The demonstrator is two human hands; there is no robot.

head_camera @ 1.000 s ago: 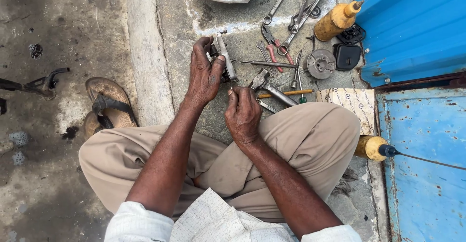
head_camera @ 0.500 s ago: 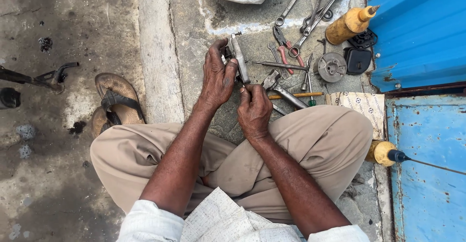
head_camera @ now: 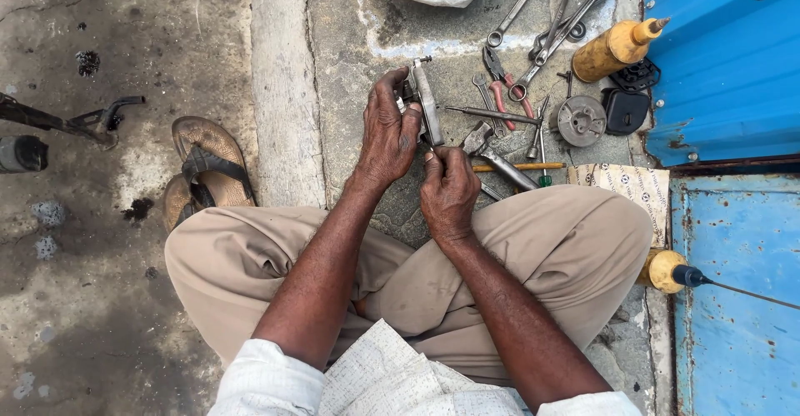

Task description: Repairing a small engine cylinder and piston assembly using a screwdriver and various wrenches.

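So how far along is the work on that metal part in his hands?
Done: tools are laid out on the concrete, with spanners, pliers and an oil bottle. In hand: the left hand grips a grey metal part upright while the right hand pinches its lower end. Left: a round metal disc and black cover lie apart, unfitted.

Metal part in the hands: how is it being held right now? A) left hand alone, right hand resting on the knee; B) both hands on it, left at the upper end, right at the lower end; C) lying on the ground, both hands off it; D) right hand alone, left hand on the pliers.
B: the left hand grips the metal part near its top while the right hand pinches its lower end, above the lap.
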